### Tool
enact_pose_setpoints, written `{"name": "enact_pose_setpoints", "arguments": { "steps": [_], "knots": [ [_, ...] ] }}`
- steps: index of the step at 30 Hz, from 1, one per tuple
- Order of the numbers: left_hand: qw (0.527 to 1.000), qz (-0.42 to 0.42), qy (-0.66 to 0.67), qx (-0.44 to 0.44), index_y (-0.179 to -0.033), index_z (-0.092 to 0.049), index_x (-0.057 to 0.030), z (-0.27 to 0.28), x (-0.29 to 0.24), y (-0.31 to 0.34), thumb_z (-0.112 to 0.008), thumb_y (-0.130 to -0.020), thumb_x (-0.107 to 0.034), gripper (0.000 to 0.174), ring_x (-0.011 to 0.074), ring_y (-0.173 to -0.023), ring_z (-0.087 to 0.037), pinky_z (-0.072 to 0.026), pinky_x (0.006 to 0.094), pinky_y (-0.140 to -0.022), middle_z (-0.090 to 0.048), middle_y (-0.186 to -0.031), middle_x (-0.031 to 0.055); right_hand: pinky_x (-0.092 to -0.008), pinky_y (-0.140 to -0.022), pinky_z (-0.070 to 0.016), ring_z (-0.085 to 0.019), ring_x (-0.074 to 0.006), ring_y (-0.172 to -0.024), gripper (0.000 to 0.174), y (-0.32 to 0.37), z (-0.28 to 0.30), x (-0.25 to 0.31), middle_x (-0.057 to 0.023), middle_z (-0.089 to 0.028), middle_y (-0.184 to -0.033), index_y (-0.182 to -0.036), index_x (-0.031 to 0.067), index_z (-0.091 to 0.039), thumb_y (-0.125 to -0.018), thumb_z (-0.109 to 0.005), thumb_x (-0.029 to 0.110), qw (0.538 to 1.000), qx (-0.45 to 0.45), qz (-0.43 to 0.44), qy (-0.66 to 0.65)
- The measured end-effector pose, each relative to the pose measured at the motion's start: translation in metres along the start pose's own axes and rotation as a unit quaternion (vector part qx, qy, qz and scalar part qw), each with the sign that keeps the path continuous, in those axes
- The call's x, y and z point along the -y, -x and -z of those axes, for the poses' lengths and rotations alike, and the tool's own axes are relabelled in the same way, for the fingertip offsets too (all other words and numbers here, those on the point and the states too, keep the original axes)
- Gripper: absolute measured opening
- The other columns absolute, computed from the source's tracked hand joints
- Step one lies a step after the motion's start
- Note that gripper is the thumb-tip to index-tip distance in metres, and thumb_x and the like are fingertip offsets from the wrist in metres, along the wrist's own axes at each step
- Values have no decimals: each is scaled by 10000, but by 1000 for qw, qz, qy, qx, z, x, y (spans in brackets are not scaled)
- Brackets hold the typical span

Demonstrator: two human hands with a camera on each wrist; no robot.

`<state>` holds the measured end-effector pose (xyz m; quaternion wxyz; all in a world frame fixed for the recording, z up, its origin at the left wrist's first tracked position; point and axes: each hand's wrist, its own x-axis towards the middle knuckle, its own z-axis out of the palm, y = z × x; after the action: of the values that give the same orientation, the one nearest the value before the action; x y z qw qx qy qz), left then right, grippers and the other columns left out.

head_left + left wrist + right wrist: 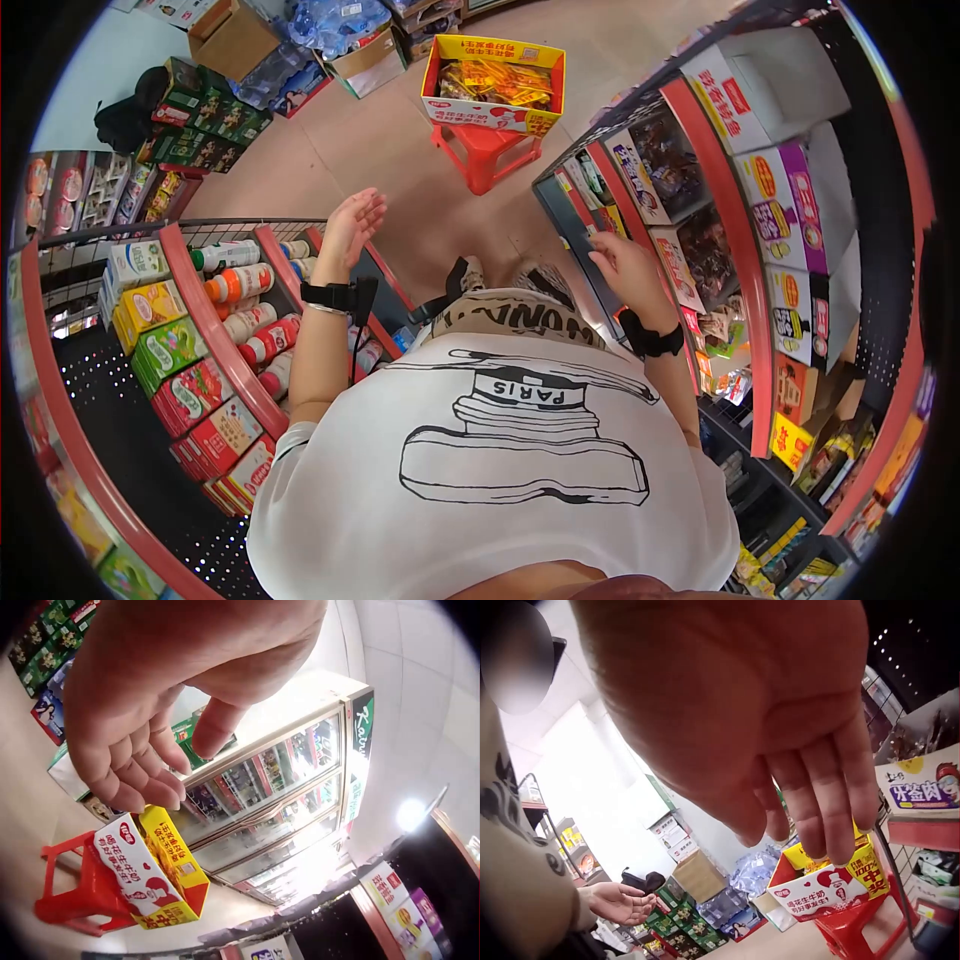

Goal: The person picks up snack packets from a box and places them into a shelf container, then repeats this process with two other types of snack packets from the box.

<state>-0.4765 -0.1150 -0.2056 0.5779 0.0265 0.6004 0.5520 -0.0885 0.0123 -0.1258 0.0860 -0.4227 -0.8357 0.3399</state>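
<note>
My left hand [354,226] is raised near the bottle shelf on the left, fingers loosely bent, holding nothing. In the left wrist view that hand [161,697] hangs in the air with the thumb apart from the fingers. My right hand [628,266], also bare of any object, is beside the snack shelf on the right; its fingers [826,802] stretch out in the right wrist view. Ahead of both hands, a yellow and white cardboard box [494,116] of orange-yellow packets [497,84] stands on a red plastic stool [487,155].
Bottles [240,283] and small cartons [168,345] fill the left shelf. Snack boxes [783,215] line the right shelf. Green cartons [205,125], water bottle packs [340,25] and an open brown carton [232,40] stand at the back left. A glass-door fridge [270,787] appears in the left wrist view.
</note>
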Motion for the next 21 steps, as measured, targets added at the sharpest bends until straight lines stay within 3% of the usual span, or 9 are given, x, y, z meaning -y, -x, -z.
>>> {"name": "enact_pose_setpoints", "arguments": {
  "steps": [7,12,14,16,20,21],
  "knots": [
    [997,22,46,-53,-1094,-505,-54,8,-5,-36,-512,-861,-211,282,148,-906,-548,-425,270,-782,-579,-1020,63,-352,-633,-460,-597,-294,-741,229,-96,-3,-15,-148,-612,-819,-968,33,-572,-755,-596,114,996,91,4,-25],
    [994,-2,38,-100,-1097,-506,-59,-1,-34,-54,-509,-859,-215,284,144,-909,-544,-419,273,-787,-577,-1029,56,-351,-652,-469,-600,-302,-763,234,-184,-2,-25,-158,-615,-822,-972,20,-565,-760,-589,118,987,116,91,-57],
    [993,-2,34,-112,-1103,-504,-57,-4,-45,-68,-498,-860,-207,286,144,-916,-543,-414,275,-792,-573,-1044,52,-354,-659,-471,-602,-294,-759,227,-215,3,-12,-156,-614,-804,-954,20,-566,-756,-593,128,987,127,86,-56],
    [992,-14,38,-119,-1105,-504,-55,-10,-56,-82,-493,-860,-202,285,146,-921,-543,-413,275,-791,-572,-1047,54,-356,-660,-469,-602,-286,-757,214,-242,3,-8,-146,-614,-794,-936,28,-567,-752,-595,135,978,147,138,-62],
    [995,-7,20,-96,-1105,-508,-50,-24,-67,-112,-487,-861,-192,282,154,-931,-544,-417,280,-786,-576,-1035,62,-346,-646,-467,-604,-274,-741,217,-277,1,-5,-131,-615,-790,-932,40,-570,-745,-606,146,975,172,136,-34],
    [995,-2,17,-95,-1105,-508,-50,-27,-71,-123,-487,-861,-192,282,154,-931,-544,-417,280,-786,-576,-1035,62,-312,-663,-478,-614,-240,-741,239,-281,3,-6,-153,-613,-835,-990,2,-549,-776,-584,102,973,192,123,-41]
  ]
}}
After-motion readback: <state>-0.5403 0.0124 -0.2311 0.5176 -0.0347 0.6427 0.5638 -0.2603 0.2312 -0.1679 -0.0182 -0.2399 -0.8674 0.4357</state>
